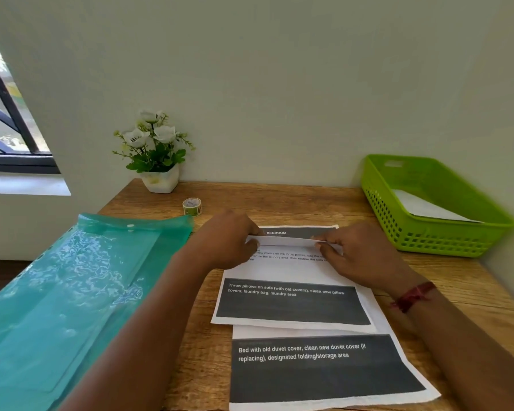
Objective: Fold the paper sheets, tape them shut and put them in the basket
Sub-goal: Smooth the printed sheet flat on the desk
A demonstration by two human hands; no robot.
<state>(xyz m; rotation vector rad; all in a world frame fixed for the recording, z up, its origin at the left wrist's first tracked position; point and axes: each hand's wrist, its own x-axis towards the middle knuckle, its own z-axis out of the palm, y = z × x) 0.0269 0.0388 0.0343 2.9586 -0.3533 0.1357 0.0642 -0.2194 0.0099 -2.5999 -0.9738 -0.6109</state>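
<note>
On the one wooden table (279,200) there are two printed paper sheets (291,304) near the middle, one green basket (445,241) far right holding one folded paper (428,207), one tape roll (192,206), one flower pot (160,180) far left, and one teal folder (72,292) near left.

Left arm: reaches forward from the lower left, forearm bare.
Left hand (224,243): knuckles up, fingertips pinched together at its right side.
Right arm: comes in from the lower right (a red thread band sits at the wrist).
Right hand (361,255): knuckles up, thumb and fingers pinched toward the left.
Spacing: hands level, apart, fingertips facing each other.
</note>
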